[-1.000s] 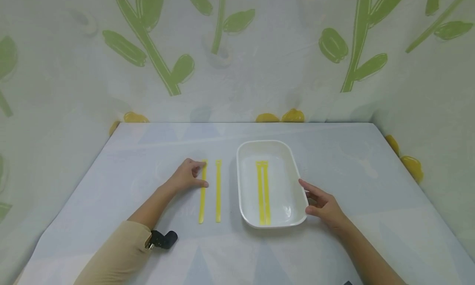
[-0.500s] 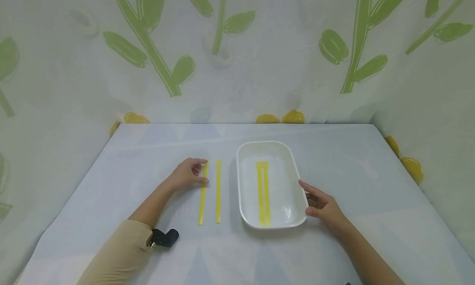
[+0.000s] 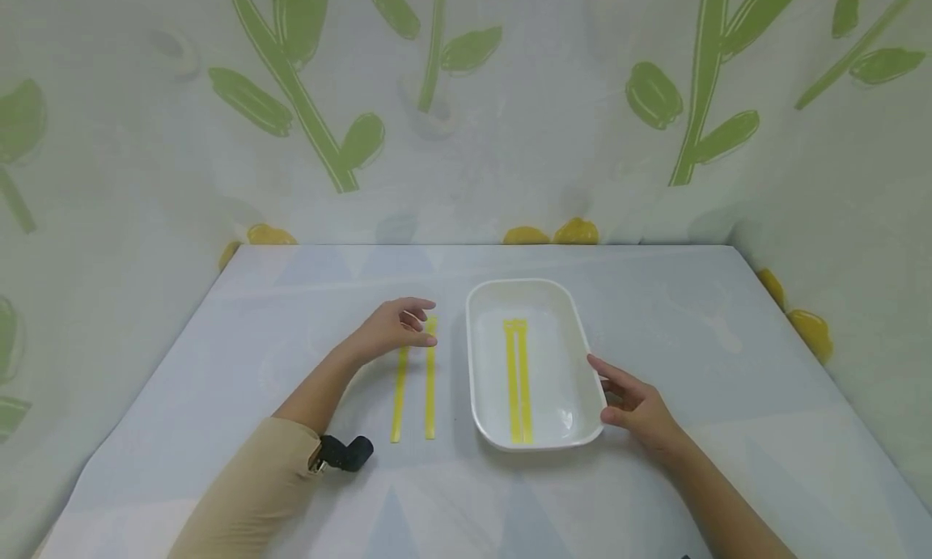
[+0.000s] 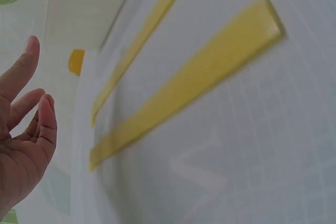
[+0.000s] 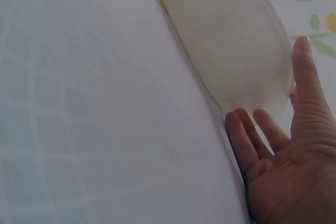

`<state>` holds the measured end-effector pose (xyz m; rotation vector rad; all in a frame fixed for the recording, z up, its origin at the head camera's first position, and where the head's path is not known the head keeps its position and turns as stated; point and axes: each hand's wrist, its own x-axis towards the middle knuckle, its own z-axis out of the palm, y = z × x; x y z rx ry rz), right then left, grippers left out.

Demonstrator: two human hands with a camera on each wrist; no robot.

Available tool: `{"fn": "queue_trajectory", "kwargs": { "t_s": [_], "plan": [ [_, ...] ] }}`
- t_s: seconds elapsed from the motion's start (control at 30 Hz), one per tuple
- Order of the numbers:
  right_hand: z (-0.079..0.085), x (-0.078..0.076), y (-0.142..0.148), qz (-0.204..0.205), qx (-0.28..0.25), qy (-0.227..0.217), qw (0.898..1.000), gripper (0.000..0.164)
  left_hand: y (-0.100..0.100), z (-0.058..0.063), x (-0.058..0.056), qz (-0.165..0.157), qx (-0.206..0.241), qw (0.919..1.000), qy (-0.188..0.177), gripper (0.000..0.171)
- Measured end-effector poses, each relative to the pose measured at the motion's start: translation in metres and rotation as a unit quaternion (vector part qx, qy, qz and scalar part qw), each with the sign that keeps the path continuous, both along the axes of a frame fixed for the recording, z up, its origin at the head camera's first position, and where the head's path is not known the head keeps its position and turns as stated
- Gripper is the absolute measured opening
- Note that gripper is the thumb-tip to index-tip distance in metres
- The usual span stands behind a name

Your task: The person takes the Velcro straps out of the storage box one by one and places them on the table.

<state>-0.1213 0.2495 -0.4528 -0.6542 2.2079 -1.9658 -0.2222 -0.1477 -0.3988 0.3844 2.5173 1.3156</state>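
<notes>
My left hand (image 3: 396,328) hovers over the upper ends of two yellow flat strips lying on the table, a left strip (image 3: 400,397) and a right strip (image 3: 429,389). Its fingers hold nothing, and both strips lie apart from the hand in the left wrist view. To the right stands a white rectangular tray (image 3: 568,324). Two more yellow strips (image 3: 518,381) lie side by side in it, their wider ends away from me. My right hand (image 3: 637,405) touches the tray's right side. In the right wrist view its fingers (image 5: 241,135) rest low against the outer wall.
The table (image 3: 349,510) has a pale cloth with light blue shapes. Behind it and at the sides hangs a cloth (image 3: 553,130) printed with green leaves and yellow flowers. A black device (image 3: 345,454) sits on my left wrist, at the sleeve's end.
My left hand has left the left strip's upper end and moved right and up, towards the right strip. My right hand and the tray stay where they were.
</notes>
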Motion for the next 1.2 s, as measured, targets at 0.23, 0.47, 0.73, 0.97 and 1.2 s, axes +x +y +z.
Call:
{"fn": "queue_trajectory", "kwargs": {
  "t_s": [0.23,0.47,0.73,0.97,1.2],
  "plan": [
    [-0.002,-0.001,0.001,0.0,0.01,0.01,1.0,0.064,0.026,0.019,-0.009,-0.021,0.017,0.9996,-0.003,0.065],
    [-0.003,-0.001,0.002,-0.001,0.002,-0.002,1.0,0.065,0.052,0.042,-0.014,-0.058,0.027,0.998,-0.004,0.063],
    [-0.003,-0.001,0.003,0.005,-0.002,0.001,1.0,0.065,0.087,0.059,-0.017,-0.102,0.021,0.9938,-0.04,0.061],
    [0.0,0.001,0.005,0.0,-0.001,-0.005,1.0,0.065,0.117,0.06,-0.024,-0.109,-0.022,0.9916,-0.066,0.062],
    [0.001,0.004,0.005,0.001,-0.002,-0.005,1.0,0.065,0.145,0.048,-0.023,-0.023,-0.027,0.9898,-0.138,0.06]
  ]
}}
